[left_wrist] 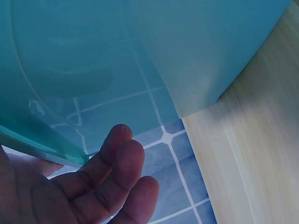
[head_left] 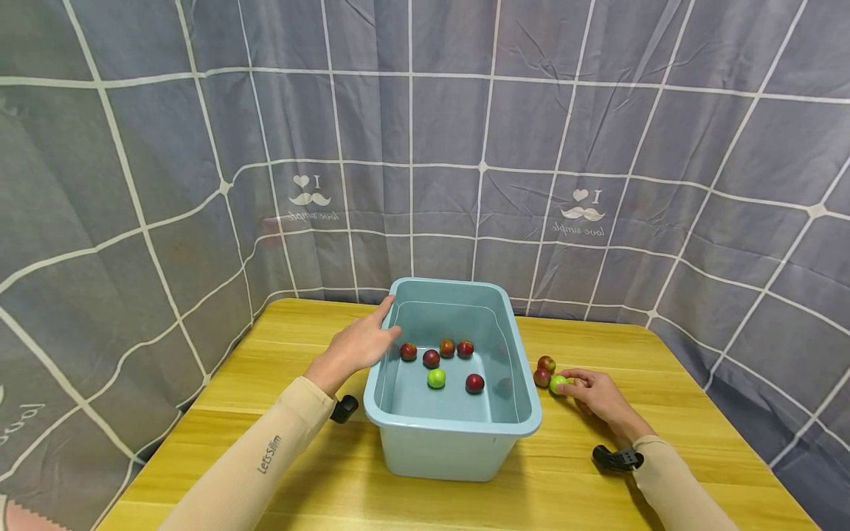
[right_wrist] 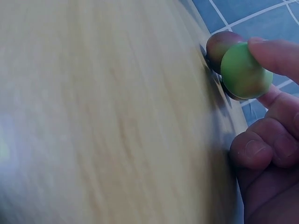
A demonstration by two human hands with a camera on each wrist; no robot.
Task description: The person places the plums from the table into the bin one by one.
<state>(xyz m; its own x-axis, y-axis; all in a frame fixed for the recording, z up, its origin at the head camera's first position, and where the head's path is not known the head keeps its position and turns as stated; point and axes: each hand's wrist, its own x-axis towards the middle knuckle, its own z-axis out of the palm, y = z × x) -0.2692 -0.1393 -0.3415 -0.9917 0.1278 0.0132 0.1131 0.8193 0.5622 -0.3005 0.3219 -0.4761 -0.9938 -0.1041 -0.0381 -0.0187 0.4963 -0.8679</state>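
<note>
From my remote seat I log the head view first: a light blue tub stands mid-table on the yellow wooden table, a grey grid-patterned curtain hung behind and around it. The left hand rests on the tub's left rim, fingers straight and relaxed, gripping nothing; the left wrist view shows those fingers against the tub's translucent wall. Inside the tub I count 5 red fruits, among them 1 at, plus 1 green fruit in the tub. The right hand lies on the table just right of the tub, fingertips pinching a green fruit. Touching that fruit on the table sit 2 red fruits, 1 visible behind it in the right wrist view.
</note>
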